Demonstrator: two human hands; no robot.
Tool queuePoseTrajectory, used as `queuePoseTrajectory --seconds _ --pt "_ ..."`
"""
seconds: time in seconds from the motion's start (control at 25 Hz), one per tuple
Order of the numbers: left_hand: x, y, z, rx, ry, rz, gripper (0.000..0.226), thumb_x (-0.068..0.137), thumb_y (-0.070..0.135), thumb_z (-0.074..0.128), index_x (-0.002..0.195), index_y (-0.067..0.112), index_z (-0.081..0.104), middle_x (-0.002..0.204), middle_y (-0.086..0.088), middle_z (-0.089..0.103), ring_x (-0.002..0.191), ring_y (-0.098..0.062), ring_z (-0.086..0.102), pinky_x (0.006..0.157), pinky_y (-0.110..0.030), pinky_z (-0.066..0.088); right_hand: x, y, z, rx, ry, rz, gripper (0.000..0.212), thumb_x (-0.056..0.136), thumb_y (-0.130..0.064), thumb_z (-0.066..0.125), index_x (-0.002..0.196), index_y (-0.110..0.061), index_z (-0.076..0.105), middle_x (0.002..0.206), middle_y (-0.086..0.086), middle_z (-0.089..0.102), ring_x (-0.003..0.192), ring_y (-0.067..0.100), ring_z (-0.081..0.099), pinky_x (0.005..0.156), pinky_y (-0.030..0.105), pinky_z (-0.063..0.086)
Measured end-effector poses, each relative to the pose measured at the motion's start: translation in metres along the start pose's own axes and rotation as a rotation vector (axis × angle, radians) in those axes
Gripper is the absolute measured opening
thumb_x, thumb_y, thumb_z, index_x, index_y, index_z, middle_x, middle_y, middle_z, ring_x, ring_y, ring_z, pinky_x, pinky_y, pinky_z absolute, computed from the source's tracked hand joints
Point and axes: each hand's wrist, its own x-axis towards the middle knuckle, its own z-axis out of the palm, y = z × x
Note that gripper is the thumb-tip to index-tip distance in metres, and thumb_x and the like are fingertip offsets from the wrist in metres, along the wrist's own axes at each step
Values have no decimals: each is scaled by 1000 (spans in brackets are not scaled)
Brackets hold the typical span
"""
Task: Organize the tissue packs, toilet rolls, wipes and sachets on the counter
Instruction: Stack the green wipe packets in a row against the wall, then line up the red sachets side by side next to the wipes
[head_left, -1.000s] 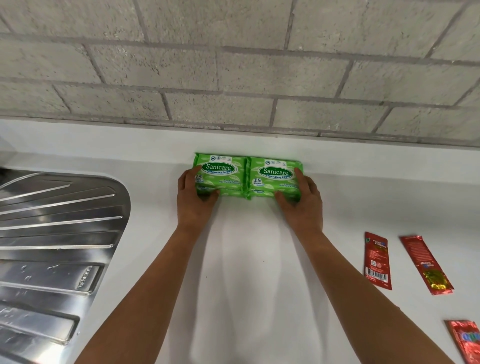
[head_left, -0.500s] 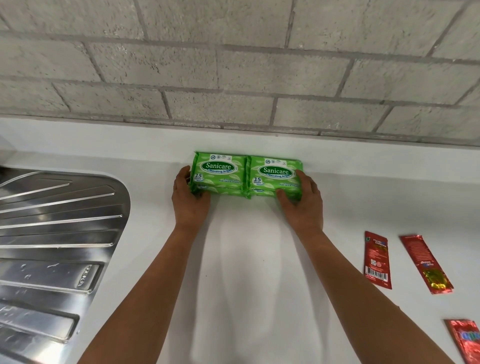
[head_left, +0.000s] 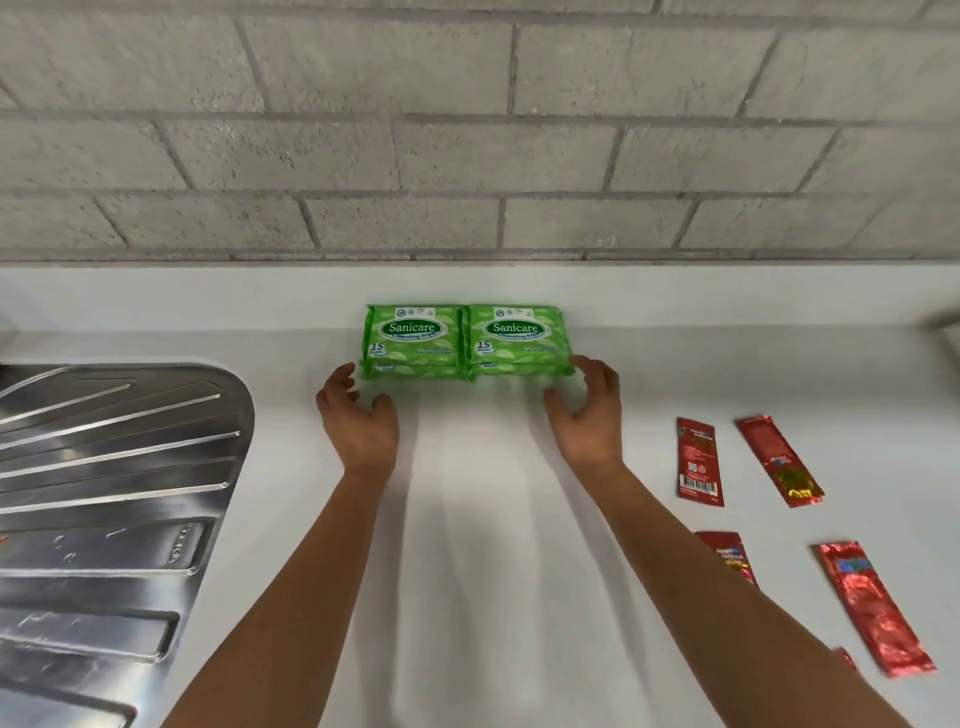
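Left hand (head_left: 358, 421): fingers loosely curled, holding nothing, just near and left of the wipes, not clearly touching them. Right hand (head_left: 589, 410): fingers spread wide and relaxed, holding nothing, its fingertips at the right near corner of the wipes; contact cannot be confirmed.

Two stacks of green wipes packs stand side by side and touching against the far upstand of the white tabletop (head_left: 467, 571): left stack (head_left: 413, 340), right stack (head_left: 517, 340). Each shows a second pack beneath the top one.

Right of the hands, red sachets lie flat and apart from each other: one with a barcode (head_left: 698, 462), one slanted beside it (head_left: 779, 460), one partly hidden by the right forearm (head_left: 730, 556), one larger at the near right (head_left: 875, 608).

Steel draining board (head_left: 104, 493) at left. Grey block wall (head_left: 467, 130) behind.
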Motion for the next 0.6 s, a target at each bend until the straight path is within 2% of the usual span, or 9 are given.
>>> queuePoseTrajectory --seconds 0.12,0.2,0.32,0.4,0.52,0.6 --pt "-31 10 -5 -30 -81 -83 41 81 0 55 121 10 53 117 -12 53 84 -17 50 81 -27 42 -33 -7 -22 -29 -56 5 32 80 -6 64 112 -7 60 118 11 51 103 21 53 80 5 33" --pt "-57 20 -8 -50 -213 -105 32 83 0 54 112 13 59 111 -7 56 75 -13 53 80 -28 46 -51 -13 -41 -19 -59 49 29 82 -6 63 111 -10 61 117 8 53 98 16 52 72 5 37" --pt "-94 31 -15 -102 -419 -55 28 83 -4 53 101 13 64 93 2 60 60 3 55 58 -7 42 -75 -21 -68 0 -7 76 28 84 -8 62 111 -12 61 115 4 55 96 17 53 73 22 40" --pt "-112 37 -20 -88 -505 -19 28 83 -5 53 101 13 65 82 10 56 52 6 53 49 -3 36 -92 -21 -84 -21 23 81 27 84 -10 62 111 -13 61 115 4 57 93 15 52 71 21 39" --pt "-130 53 -24 -81 -577 -22 29 84 -2 52 104 15 64 81 11 54 58 -3 51 45 -5 35 -112 -20 -110 -23 52 102 26 84 -11 62 110 -13 61 115 2 58 94 14 52 70 17 39" --pt "-143 68 -25 -106 -624 -27 29 85 -1 52 105 15 64 81 12 53 63 -6 50 51 -11 40 -118 -20 -129 -33 88 108 26 84 -12 62 110 -12 61 111 1 58 93 14 56 73 19 40"
